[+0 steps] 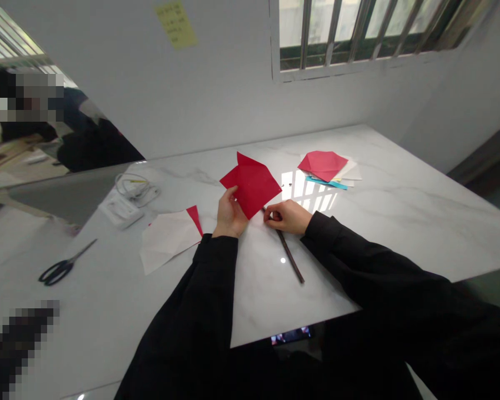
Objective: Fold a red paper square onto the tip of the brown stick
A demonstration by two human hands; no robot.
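Observation:
A folded red paper (252, 184) is lifted slightly off the white marble table (391, 216) in front of me. My left hand (230, 215) pinches its lower left edge, fingers closed on the sheet. My right hand (286, 216) is curled at the paper's lower right corner, fingers closed on the top end of a thin dark stick (290, 259) that lies slanting toward me on the table. Both arms wear black sleeves.
A white sheet with a red corner (169, 239) lies to the left, black scissors (62, 269) farther left. A white charger with cable (127, 200) sits behind them. A stack of coloured papers topped by a red sheet (325, 165) lies at the back right.

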